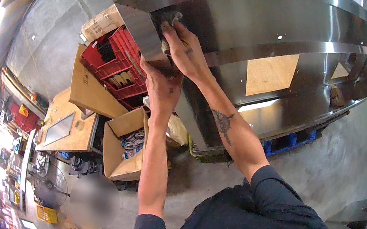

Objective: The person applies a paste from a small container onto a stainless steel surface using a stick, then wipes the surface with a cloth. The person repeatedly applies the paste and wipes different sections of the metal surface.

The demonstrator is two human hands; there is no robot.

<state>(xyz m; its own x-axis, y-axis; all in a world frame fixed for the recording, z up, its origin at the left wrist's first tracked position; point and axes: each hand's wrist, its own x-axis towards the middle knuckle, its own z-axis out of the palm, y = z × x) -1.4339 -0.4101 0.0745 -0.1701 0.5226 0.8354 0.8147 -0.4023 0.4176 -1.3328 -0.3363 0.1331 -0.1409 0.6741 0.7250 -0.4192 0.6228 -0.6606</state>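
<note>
Large brushed-steel unit [245, 17], one: seen across the upper right, its long body bowed by the lens; a narrow side panel [141, 31] is set at its left end. Both hands are placed at that end.

Right hand [184, 51], one: bent about a crumpled greyish cloth [174, 18], which is grasped and held against the dark inner face beside the side panel. The forearm is marked with a dark tattoo.

Left hand [163, 83], one: placed at the lower end of the side panel, just below the right hand; its fingers are partly hidden, and whether the edge is gripped or merely touched cannot be told.

Beneath the unit: a blue pallet [290, 142] and a green crate [210, 157], partly covered.

To the left: red crates [129, 91], stacked, topped by a brown carton [102, 23]; a cardboard sheet [90, 87], leaned beside them; an open cardboard box [112, 149], filled in part with small blue-and-red packets [133, 142]; a wooden workbench [81, 134], on which a grey sheet [59, 128] is laid.

Farther left: a fan [51, 189] and a yellow crate [46, 214], both stood on the floor.
</note>
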